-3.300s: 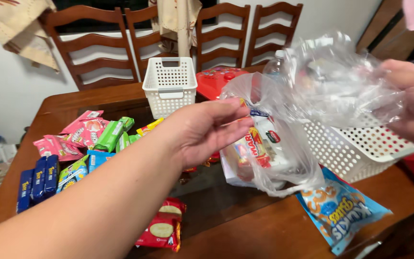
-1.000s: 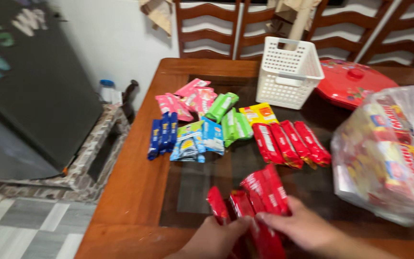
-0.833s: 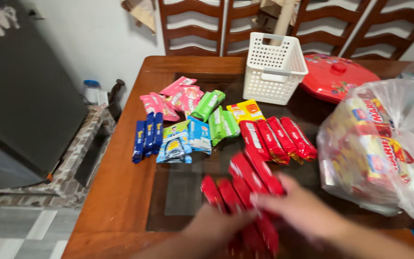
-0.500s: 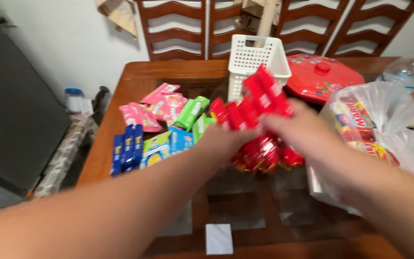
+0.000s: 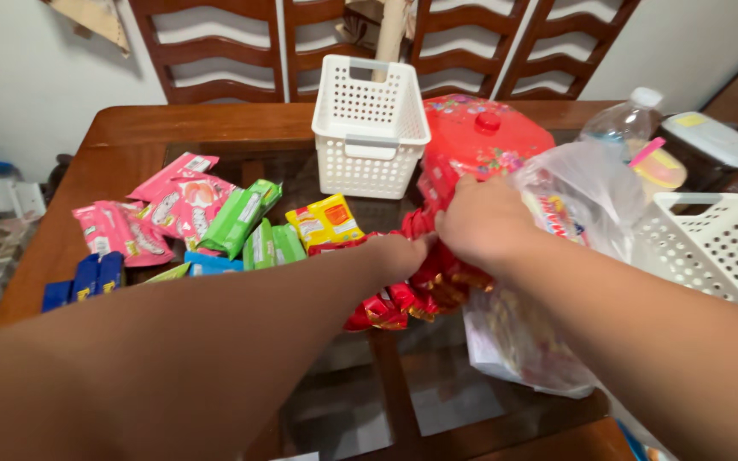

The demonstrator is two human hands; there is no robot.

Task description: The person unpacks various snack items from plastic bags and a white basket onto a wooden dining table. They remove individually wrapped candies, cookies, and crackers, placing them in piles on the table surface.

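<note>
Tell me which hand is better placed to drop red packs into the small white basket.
Probably left: the left hand sits nearer the basket, with open table between. The right hand lies farther right, by the red packs.

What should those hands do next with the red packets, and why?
Probably ease the red packets down flat onto the table. Both the left hand and right hand clasp them bunched just above the glass, beside the yellow packet.

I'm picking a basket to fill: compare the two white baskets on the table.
The middle white basket is narrow and shows whole at the table's centre back; the right white basket looks wider and is cut off by the picture's edge. The middle one stands clear; the right one sits behind the plastic bag. Both are perforated white plastic.
</note>
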